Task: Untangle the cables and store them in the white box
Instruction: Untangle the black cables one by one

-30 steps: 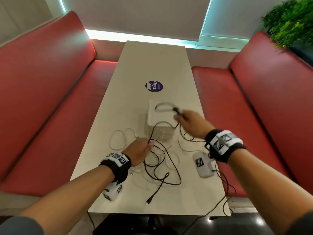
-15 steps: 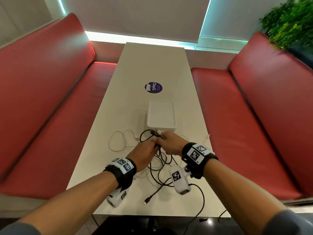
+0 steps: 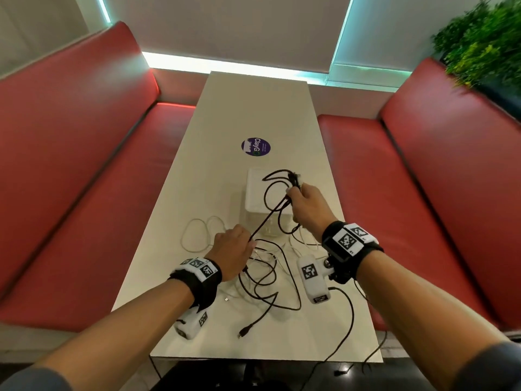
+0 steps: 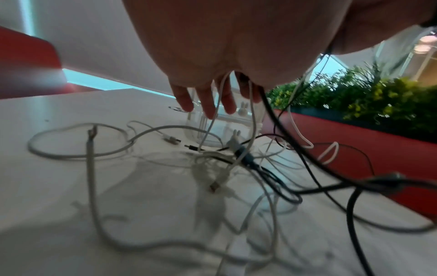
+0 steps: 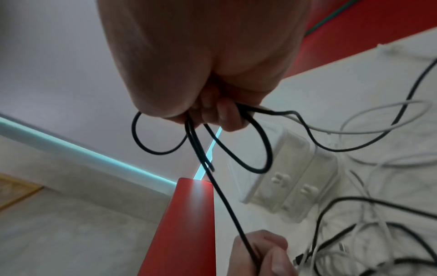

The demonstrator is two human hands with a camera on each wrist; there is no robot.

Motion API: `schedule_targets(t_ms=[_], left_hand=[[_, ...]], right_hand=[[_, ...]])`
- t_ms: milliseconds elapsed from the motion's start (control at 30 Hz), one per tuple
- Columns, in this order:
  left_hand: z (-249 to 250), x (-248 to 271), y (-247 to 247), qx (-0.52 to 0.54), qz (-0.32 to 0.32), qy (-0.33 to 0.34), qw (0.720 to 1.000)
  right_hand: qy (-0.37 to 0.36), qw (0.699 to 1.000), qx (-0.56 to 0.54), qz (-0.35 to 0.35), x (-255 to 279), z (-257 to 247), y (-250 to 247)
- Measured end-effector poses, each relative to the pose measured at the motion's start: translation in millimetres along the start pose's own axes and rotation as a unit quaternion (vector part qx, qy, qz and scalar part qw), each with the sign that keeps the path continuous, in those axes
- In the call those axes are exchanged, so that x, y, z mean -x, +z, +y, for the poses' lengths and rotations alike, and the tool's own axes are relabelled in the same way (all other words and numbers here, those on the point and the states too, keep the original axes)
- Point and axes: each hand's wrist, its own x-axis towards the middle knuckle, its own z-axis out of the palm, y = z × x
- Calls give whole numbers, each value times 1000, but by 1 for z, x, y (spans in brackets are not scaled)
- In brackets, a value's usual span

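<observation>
Far end of the surface (image 3: 253,103) past the white box (image 3: 258,198) is open; near edge = cable tangle (image 3: 270,277), blocks any pass.

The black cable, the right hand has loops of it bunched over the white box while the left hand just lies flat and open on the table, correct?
Not quite. The right hand does bunch loops of the black cable over the white box, but the left hand has a grip on that cable, as the head and right wrist views show.

White cables (image 4: 99,149) blurred nr lens; left hand (image 3: 232,253) hides its grip on black cable (image 3: 267,218).
</observation>
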Motion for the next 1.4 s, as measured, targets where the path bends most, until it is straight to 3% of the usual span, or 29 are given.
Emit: schedule_targets(t_ms=[133, 233, 433, 567, 633, 733, 933, 1167, 1300, 1400], left_hand=[[9, -10, -10, 121, -17, -35, 992], [9, -10, -13, 249, 8, -15, 968], [-8, -4, -17, 290, 8, -21, 957], [-19, -4, -23, 322, -11, -66, 944], [-18, -3, -27, 270, -25, -72, 960], [-10, -4, -29, 105, -52, -41, 992], [14, -7, -27, 58, -37, 51, 996], [23, -6, -23, 156, -15, 102, 982], [31, -10, -33, 231, 20, 40, 972], [34, -12, -39, 243, 9, 20, 970]], right_hand=[[-55, 995, 56, 59, 1, 0, -9], [-95, 976, 195, 16, 4, 7, -10], [-87, 959, 269, 11, -1, 14, -23], [-88, 936, 340, 16, -2, 16, -32], [-89, 938, 333, 23, -1, 15, -31], [-101, 951, 291, -15, 4, 9, -21], [-126, 954, 259, -82, 14, 2, 2], [-98, 976, 191, -32, 1, 4, -1], [-111, 971, 194, -82, 8, 6, -3], [-127, 953, 234, -145, 11, 12, 0]])
